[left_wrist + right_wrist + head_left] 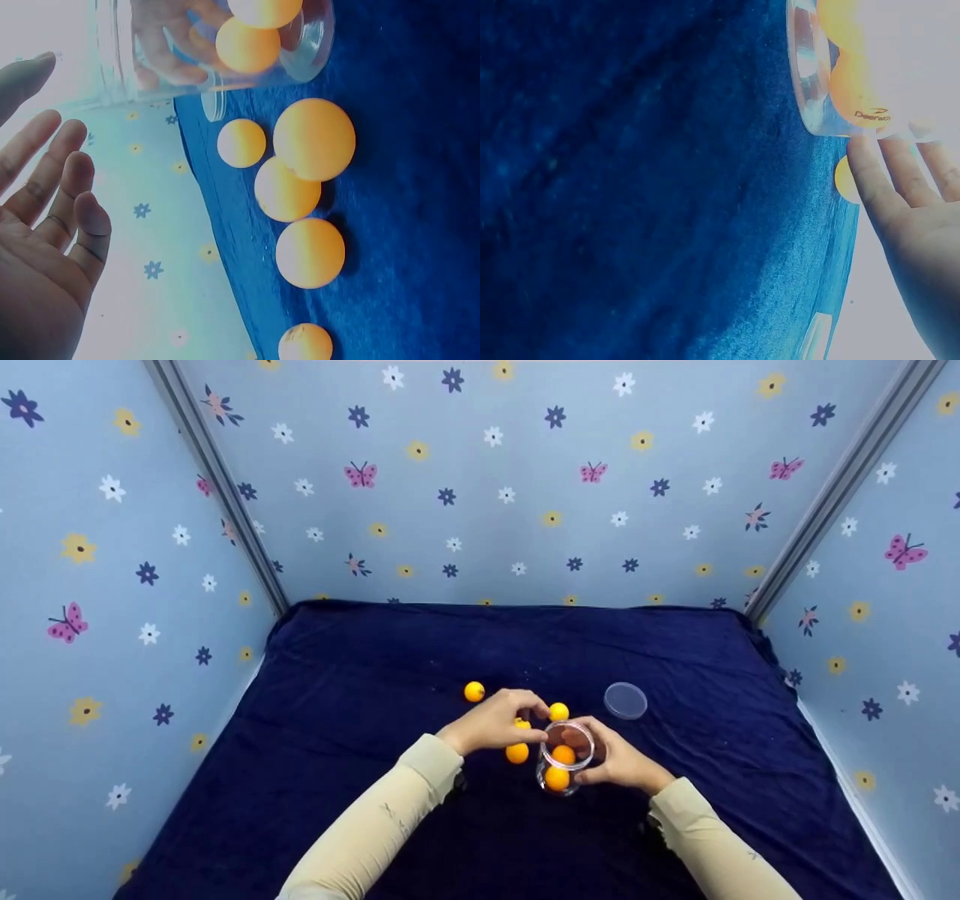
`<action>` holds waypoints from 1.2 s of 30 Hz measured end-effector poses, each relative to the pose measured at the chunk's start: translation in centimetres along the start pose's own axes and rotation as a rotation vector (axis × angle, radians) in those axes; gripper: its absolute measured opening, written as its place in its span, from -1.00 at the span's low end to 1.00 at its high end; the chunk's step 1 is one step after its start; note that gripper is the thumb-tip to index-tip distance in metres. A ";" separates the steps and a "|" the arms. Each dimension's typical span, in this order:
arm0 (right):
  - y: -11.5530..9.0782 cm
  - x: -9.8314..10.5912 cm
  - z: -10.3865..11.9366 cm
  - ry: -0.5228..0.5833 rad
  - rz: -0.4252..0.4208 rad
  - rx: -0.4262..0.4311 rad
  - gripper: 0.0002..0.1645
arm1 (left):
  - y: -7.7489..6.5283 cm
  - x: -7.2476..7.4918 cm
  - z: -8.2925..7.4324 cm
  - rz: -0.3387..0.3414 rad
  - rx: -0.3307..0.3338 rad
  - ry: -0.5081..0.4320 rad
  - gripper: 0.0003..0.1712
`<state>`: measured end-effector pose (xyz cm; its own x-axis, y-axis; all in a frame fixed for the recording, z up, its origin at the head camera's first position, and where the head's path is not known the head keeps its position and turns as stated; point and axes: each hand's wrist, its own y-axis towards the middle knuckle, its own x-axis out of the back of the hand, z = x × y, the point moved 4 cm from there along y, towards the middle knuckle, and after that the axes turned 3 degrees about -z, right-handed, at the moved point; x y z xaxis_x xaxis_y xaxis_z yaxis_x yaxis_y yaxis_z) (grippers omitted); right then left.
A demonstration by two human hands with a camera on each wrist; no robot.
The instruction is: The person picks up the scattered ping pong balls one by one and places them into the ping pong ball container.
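Observation:
A clear plastic jar (547, 780) stands upright on the cloth with its mouth uncovered. Two orange ping-pong balls (247, 45) lie inside it, one above the other. My right hand (619, 757) grips the jar from the right, fingers round the far side and thumb at the near side. Beside the rim, my left hand (499, 720) hovers with loosely bent fingers and nothing between them. Several more ping-pong balls (310, 253) rest on the cloth, left of and behind the jar; in the head view the left hand partly covers one of them.
A round transparent lid (625, 701) lies flat behind and to the right of the jar. Dark blue cloth (360, 660) covers the table. Flower-patterned walls (480, 472) enclose its back and both sides.

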<state>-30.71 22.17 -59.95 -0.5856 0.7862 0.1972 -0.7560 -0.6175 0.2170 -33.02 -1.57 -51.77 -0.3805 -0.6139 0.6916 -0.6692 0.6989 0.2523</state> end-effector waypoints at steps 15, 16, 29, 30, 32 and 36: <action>-0.1 0.1 -0.1 -0.015 -0.027 -0.041 -0.02 | -2.1 2.1 3.9 -0.109 0.125 -0.025 -0.66; -0.1 0.1 -0.1 -0.017 -0.025 -0.038 -0.02 | -2.2 2.2 4.1 -0.118 0.121 -0.007 -0.66; -0.3 0.1 -0.2 -0.039 -0.022 -0.026 -0.03 | -3.5 2.8 6.9 -0.194 0.163 0.016 -0.66; -0.3 0.1 -0.2 -0.039 -0.023 -0.025 -0.02 | -3.6 2.9 7.1 -0.197 0.170 0.019 -0.65; -0.3 0.1 -0.2 -0.035 -0.024 -0.026 -0.03 | -3.7 2.9 7.6 -0.202 0.182 0.026 -0.63; -0.2 0.1 0.0 -0.026 -0.024 -0.022 -0.03 | -3.9 3.1 8.4 -0.213 0.213 0.065 -0.58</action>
<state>-30.61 22.43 -60.00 -0.5593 0.8000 0.2171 -0.7765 -0.5973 0.2006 -36.99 -9.25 -56.31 -0.1802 -0.7089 0.6819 -0.8510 0.4600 0.2534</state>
